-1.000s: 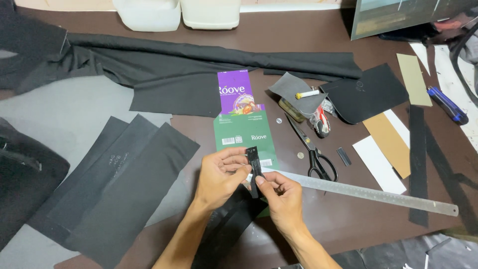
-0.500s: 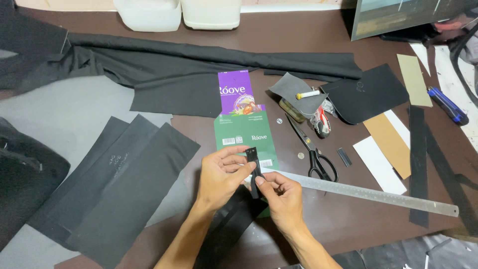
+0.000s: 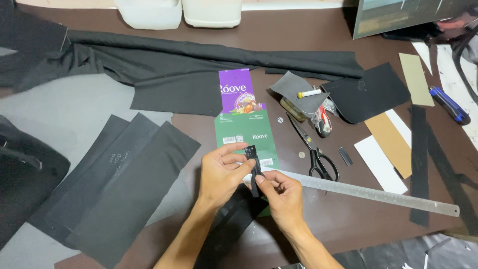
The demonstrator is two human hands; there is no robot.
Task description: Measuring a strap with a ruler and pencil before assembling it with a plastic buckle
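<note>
Over the dark brown table, just above the near end of a steel ruler, a small black strip pinched between both hands — left hand closed on its upper end with thumb and fingers, right hand gripping the lower part from beneath. Strip upright, slightly tilted, held clear of the table and in front of a flattened green carton, itself joined at the top to a purple carton panel. Beneath the wrists, a dark fabric piece. To the left, overlapping black sheets laid flat; farther back, a long roll of black cloth across the table. To the right of the hands, black-handled scissors lying shut, blades pointing away — near them a small coin-like disc, a grey patch with a white stick on it, and tan and white card strips side by side.
</note>
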